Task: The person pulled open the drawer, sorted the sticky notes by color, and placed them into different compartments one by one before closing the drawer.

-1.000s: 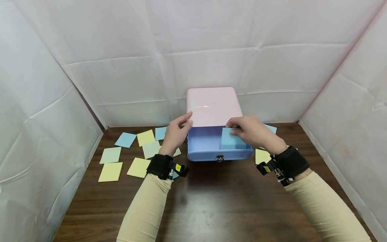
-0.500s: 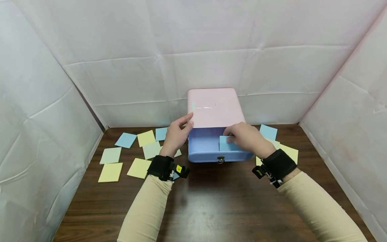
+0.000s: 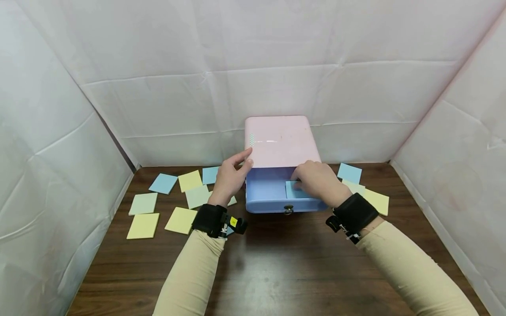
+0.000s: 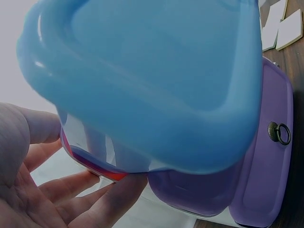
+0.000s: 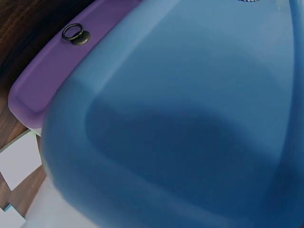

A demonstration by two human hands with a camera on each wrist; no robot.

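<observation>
Lower now than a second ago, the right hand [image 3: 318,180] presses the blue note pad [image 3: 291,189] flat inside the open drawer [image 3: 265,193], fingers curled over it; the left hand [image 3: 231,175] steadies the pink box [image 3: 280,140], fingers relaxed

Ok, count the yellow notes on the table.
4. Three yellow notes lie left of the box: one at the back, two nearer the front. The fourth lies right of it. More may be hidden under the right hand.
</observation>
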